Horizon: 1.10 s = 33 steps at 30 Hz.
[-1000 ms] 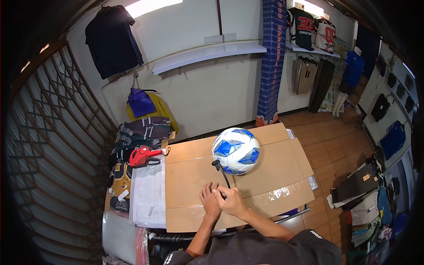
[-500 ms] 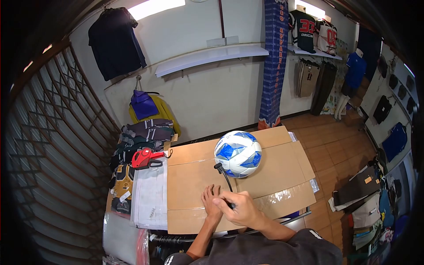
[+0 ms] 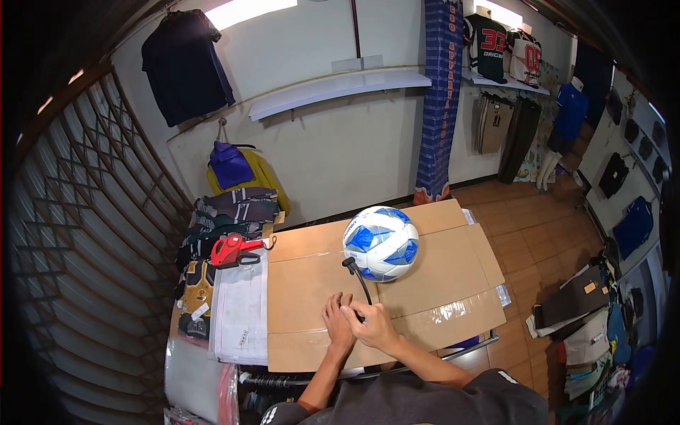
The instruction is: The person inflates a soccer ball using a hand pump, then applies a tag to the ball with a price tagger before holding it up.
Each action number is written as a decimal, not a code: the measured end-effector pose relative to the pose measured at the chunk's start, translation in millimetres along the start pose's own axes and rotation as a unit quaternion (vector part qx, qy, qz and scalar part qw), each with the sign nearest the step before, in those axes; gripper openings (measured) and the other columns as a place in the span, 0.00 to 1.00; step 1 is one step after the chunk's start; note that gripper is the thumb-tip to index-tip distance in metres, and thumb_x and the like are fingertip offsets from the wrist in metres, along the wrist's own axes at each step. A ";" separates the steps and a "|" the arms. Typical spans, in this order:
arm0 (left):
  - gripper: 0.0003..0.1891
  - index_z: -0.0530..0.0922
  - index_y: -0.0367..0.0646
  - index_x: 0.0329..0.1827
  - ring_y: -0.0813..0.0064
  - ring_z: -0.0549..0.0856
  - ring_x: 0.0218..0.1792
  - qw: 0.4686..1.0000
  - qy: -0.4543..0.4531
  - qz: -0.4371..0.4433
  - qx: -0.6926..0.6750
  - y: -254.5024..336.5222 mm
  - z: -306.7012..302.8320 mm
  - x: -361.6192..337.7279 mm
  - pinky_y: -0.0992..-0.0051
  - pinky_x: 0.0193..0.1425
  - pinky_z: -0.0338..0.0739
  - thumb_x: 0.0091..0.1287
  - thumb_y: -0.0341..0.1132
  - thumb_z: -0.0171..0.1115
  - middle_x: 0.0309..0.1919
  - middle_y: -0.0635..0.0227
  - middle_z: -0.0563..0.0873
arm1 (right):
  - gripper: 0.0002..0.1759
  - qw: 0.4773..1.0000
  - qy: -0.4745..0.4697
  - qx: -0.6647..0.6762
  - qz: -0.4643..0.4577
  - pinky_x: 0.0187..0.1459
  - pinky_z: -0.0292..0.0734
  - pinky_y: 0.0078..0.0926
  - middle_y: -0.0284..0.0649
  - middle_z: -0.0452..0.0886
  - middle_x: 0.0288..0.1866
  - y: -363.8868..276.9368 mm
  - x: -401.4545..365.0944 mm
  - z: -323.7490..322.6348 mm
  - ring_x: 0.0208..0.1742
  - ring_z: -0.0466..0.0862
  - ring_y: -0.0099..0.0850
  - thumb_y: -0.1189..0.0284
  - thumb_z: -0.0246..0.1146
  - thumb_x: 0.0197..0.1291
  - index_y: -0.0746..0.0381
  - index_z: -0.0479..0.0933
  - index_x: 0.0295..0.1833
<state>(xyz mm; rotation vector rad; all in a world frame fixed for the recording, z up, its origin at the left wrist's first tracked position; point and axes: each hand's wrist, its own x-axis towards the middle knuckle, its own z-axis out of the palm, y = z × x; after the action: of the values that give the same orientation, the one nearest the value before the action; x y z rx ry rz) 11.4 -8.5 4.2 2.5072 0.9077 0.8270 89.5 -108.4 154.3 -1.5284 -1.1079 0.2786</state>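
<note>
A blue and white football (image 3: pixel 380 243) rests on flattened cardboard (image 3: pixel 304 283) that covers a table. A black pump hose (image 3: pixel 356 278) runs from the ball's lower left side down to my hands. My right hand (image 3: pixel 372 325) is closed on the black pump handle at the hose's near end. My left hand (image 3: pixel 338 322) lies flat beside it, touching the pump and the cardboard. The pump body is mostly hidden under my hands.
A red hand tool (image 3: pixel 230 249) lies left of the cardboard beside stacked folded clothes (image 3: pixel 223 216) and clear plastic bags (image 3: pixel 239 319). A metal folding gate (image 3: pixel 78 234) lines the left. Garments hang on the walls and lie on the floor at the right (image 3: pixel 577 312).
My right hand pulled back toward me half a second ago and has now pushed forward again to beside my left hand. The ball shifted only slightly.
</note>
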 end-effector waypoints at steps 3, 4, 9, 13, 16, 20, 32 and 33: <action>0.26 0.81 0.46 0.71 0.49 0.70 0.77 0.999 0.029 0.015 -0.009 -8.8 7.5 -2.3 0.45 0.80 0.59 0.71 0.44 0.67 0.72 0.54 0.76 | 0.16 0.999 -0.039 -0.022 0.005 0.26 0.70 0.38 0.55 0.76 0.24 -11.7 -3.5 -8.1 0.19 0.71 0.39 0.69 0.67 0.76 0.70 0.80 0.37; 0.28 0.79 0.47 0.73 0.49 0.68 0.79 1.000 0.013 0.008 -0.011 -12.0 10.7 -2.4 0.44 0.82 0.56 0.71 0.45 0.67 0.74 0.54 0.75 | 0.15 0.998 -0.056 -0.035 0.005 0.26 0.71 0.38 0.54 0.76 0.25 -19.0 -3.0 -12.8 0.20 0.72 0.38 0.69 0.68 0.76 0.71 0.81 0.38; 0.31 0.75 0.49 0.75 0.48 0.62 0.83 0.998 -0.047 -0.019 -0.024 -1.7 -0.2 0.0 0.41 0.85 0.51 0.70 0.49 0.67 0.77 0.54 0.71 | 0.12 0.997 -0.058 0.035 -0.043 0.27 0.73 0.36 0.53 0.78 0.25 -101.4 3.7 -59.2 0.20 0.73 0.40 0.69 0.68 0.76 0.69 0.82 0.43; 0.31 0.76 0.49 0.75 0.48 0.62 0.83 0.998 -0.040 -0.022 -0.041 -1.5 0.0 0.9 0.42 0.85 0.50 0.70 0.50 0.67 0.77 0.54 0.71 | 0.10 0.997 -0.036 0.033 -0.054 0.26 0.73 0.36 0.55 0.78 0.24 -99.7 10.3 -53.2 0.19 0.73 0.47 0.71 0.68 0.76 0.68 0.83 0.43; 0.29 0.76 0.50 0.75 0.49 0.63 0.83 0.994 -0.024 -0.026 -0.108 -2.4 0.6 -2.6 0.43 0.86 0.50 0.72 0.49 0.65 0.77 0.55 0.71 | 0.11 0.998 -0.032 -0.009 -0.058 0.25 0.72 0.39 0.57 0.77 0.25 -72.3 16.8 -33.4 0.19 0.73 0.48 0.70 0.67 0.76 0.68 0.82 0.41; 0.27 0.76 0.50 0.76 0.50 0.63 0.83 0.996 -0.031 -0.033 -0.076 -5.0 2.3 -2.5 0.43 0.86 0.50 0.75 0.47 0.61 0.77 0.54 0.72 | 0.15 0.999 0.002 0.011 -0.039 0.24 0.71 0.41 0.58 0.77 0.25 -38.6 12.8 -13.3 0.18 0.74 0.49 0.68 0.66 0.77 0.68 0.82 0.39; 0.28 0.76 0.49 0.76 0.49 0.63 0.82 0.998 -0.029 -0.019 -0.055 -10.2 6.5 -3.7 0.42 0.85 0.51 0.75 0.47 0.62 0.77 0.55 0.72 | 0.16 0.999 -0.025 -0.036 -0.021 0.26 0.71 0.39 0.57 0.77 0.23 -27.9 1.6 -12.4 0.20 0.79 0.46 0.66 0.66 0.77 0.69 0.82 0.40; 0.29 0.76 0.49 0.76 0.49 0.63 0.82 0.997 -0.036 -0.023 -0.056 -11.6 8.9 -2.5 0.42 0.85 0.51 0.74 0.47 0.62 0.77 0.55 0.72 | 0.15 0.999 -0.033 -0.027 -0.031 0.26 0.72 0.39 0.57 0.77 0.24 -45.8 3.0 -23.0 0.20 0.79 0.47 0.66 0.67 0.77 0.69 0.82 0.41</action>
<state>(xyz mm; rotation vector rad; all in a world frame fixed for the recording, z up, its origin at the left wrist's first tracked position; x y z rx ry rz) 10.1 -2.8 -9.3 2.3943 0.8671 0.7461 85.2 -126.3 202.2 -1.5390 -1.2209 0.2600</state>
